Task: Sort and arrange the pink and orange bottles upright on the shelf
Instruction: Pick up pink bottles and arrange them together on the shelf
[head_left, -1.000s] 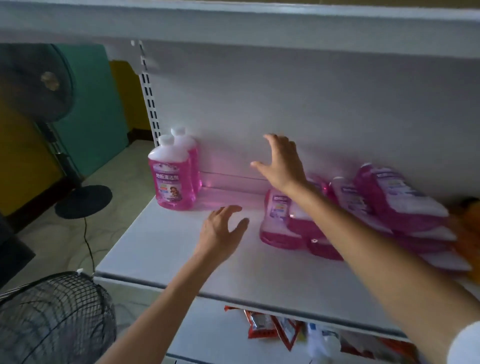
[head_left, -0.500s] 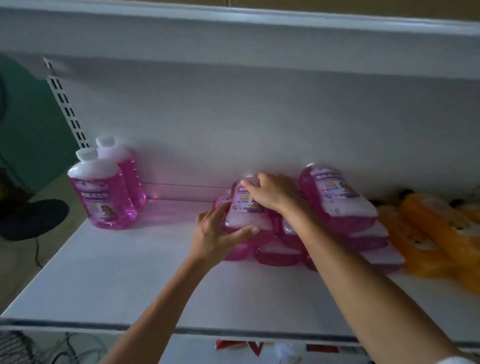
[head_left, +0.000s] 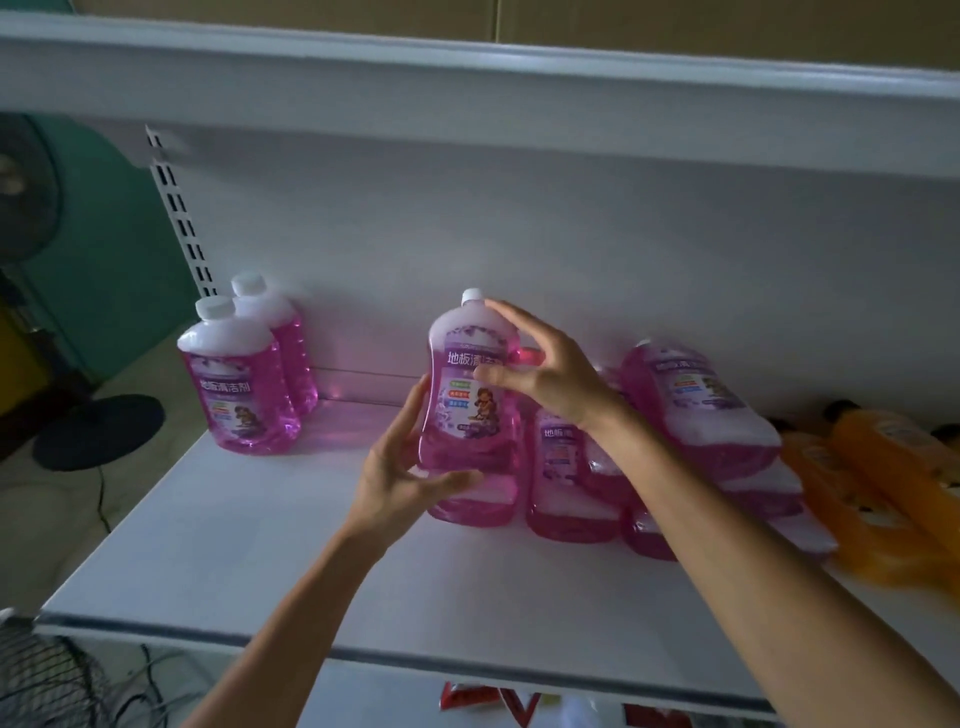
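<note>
A pink bottle (head_left: 467, 395) with a white cap is held upright above the heap, label toward me. My left hand (head_left: 400, 467) cups its lower left side and base. My right hand (head_left: 545, 374) grips its upper right shoulder. Two pink bottles (head_left: 239, 384) stand upright at the shelf's back left. A heap of pink bottles (head_left: 691, 410) lies on its side behind and right of my hands. Orange bottles (head_left: 883, 467) lie flat at the far right. All rest on the white shelf (head_left: 234, 545).
The upper shelf's edge (head_left: 467, 67) hangs low overhead. A slotted upright (head_left: 182, 213) runs down the back left. A standing fan (head_left: 31, 208) is on the floor at left and a wire fan guard (head_left: 47, 680) at the bottom left. Packets (head_left: 498, 701) lie on the shelf below.
Both hands have lifted one pink bottle off the heap and turned it upright. A second ago the hands were open and reaching toward the heap.
</note>
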